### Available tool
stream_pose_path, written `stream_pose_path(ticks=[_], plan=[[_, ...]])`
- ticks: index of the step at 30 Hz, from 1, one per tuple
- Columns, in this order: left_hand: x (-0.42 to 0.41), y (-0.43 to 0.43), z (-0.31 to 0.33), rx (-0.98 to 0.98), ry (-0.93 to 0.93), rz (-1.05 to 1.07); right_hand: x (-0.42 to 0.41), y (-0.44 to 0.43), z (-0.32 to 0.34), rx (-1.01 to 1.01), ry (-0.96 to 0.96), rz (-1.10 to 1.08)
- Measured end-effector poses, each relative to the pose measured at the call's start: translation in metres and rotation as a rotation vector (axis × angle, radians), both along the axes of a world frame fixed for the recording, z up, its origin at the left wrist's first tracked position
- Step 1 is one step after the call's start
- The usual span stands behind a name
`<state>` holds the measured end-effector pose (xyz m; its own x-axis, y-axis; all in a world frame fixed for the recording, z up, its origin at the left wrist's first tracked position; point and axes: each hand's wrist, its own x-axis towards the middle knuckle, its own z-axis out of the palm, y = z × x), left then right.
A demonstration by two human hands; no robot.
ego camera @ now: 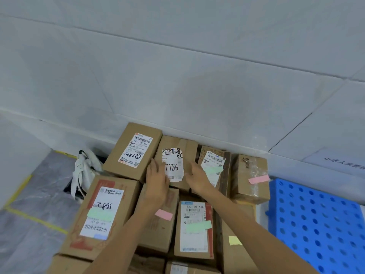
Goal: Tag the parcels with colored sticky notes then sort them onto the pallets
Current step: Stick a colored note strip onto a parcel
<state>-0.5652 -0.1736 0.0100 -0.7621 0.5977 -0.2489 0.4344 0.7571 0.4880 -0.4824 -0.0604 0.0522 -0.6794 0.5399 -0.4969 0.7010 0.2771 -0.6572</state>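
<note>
Several brown cardboard parcels lie packed together by the white wall. In the back row, the middle parcel (pixel 186 147) bears a torn white label reading 7786 and no sticky note that I can see. My left hand (pixel 157 179) lies with straight fingers against its left side. My right hand (pixel 197 177) rests flat at its right side. Other parcels carry notes: a green note (pixel 100 214) on the 2805 box, a pink note (pixel 164 214), a green note (pixel 198 227), a yellow note (pixel 234 240), and a pink note (pixel 258 179) on the far right box.
A blue perforated plastic pallet (pixel 316 220) lies to the right of the pile. A white bag (pixel 84 171) slumps on the floor at the left, beside grey floor covering with yellow tape lines (pixel 35 219). The tiled wall stands close behind the parcels.
</note>
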Motion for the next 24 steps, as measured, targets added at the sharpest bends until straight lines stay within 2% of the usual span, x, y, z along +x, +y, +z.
stream_pose_path(ticks=[3,6,9,14,17,20,24], plan=[[0.0,0.007,0.006,0.06,-0.046,0.07,-0.009,0.002,-0.004,-0.003,-0.068,-0.03],[-0.005,0.008,0.014,0.195,-0.057,0.123,-0.008,0.007,0.001,-0.068,-0.056,-0.174],[-0.003,0.005,0.029,0.336,-0.021,0.152,0.002,0.009,0.016,-0.069,0.107,-0.256],[0.023,-0.001,0.096,0.615,0.05,0.239,0.04,0.015,0.071,-0.172,0.451,-0.385],[0.051,-0.002,0.137,0.771,0.004,0.277,0.078,0.022,0.111,-0.129,0.614,-0.414],[0.101,0.004,0.174,0.783,-0.079,0.31,0.132,0.028,0.147,-0.054,0.719,-0.424],[0.197,0.012,0.2,0.788,-0.124,0.17,0.233,0.035,0.175,0.007,0.737,-0.4]])
